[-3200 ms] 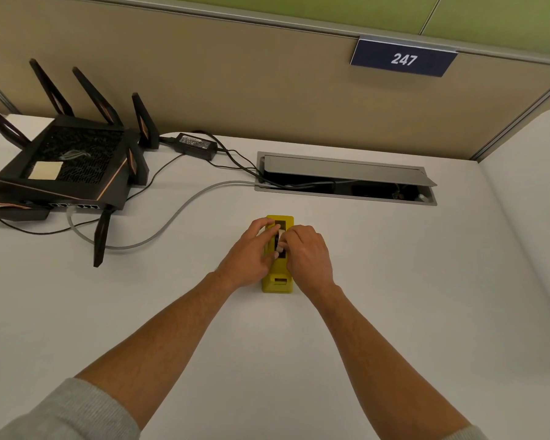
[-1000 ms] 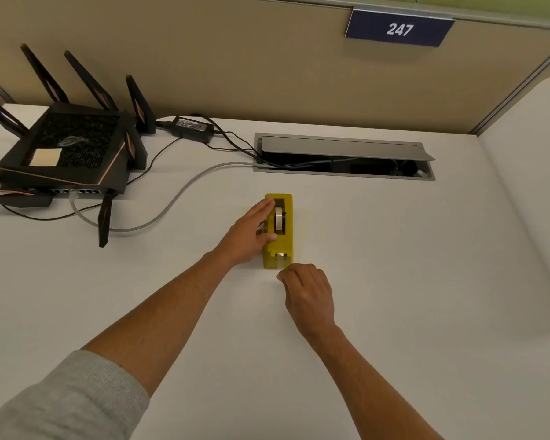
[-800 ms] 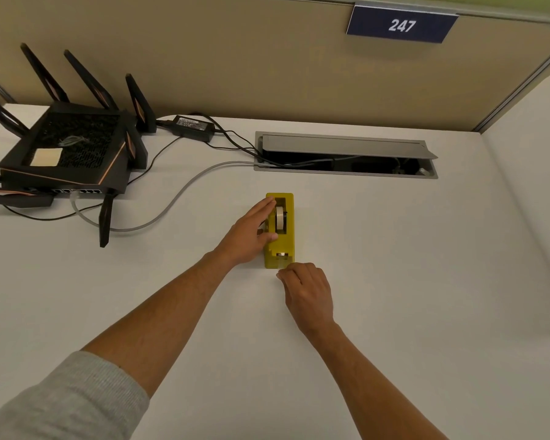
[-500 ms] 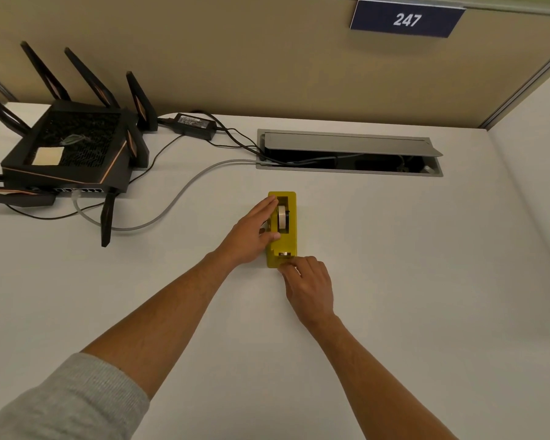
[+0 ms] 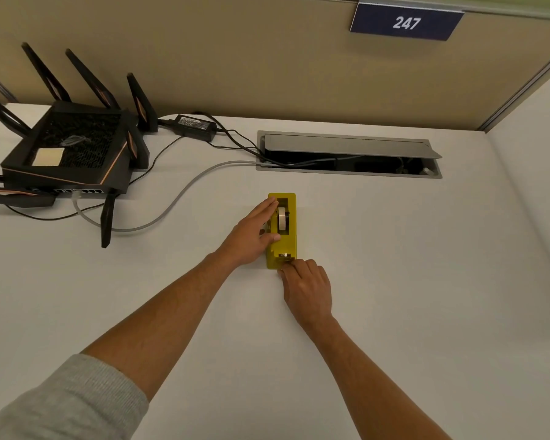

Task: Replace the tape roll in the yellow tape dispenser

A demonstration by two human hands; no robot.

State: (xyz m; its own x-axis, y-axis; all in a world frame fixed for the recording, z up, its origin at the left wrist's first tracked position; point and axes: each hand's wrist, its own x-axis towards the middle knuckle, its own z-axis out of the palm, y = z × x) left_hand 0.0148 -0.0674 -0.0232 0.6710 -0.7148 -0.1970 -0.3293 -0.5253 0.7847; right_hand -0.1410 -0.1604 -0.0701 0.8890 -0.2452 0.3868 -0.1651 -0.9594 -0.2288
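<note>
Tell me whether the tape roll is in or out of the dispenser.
In: the tape roll stands on edge inside the yellow dispenser's well.

Can't really see the left side of the yellow tape dispenser (image 5: pixel 291 246) — the left hand (image 5: pixel 250 235) lies flat against it and covers that wall. The right hand (image 5: pixel 307 289) has its fingertips curled at the cutter end, so whether they pinch any tape is too small to tell. The tape roll (image 5: pixel 281 219) sits edge-on, mostly sunk in its slot. The router (image 5: pixel 67 154) runs off the left edge, and the cable tray (image 5: pixel 350 154) is just darkness inside.
</note>
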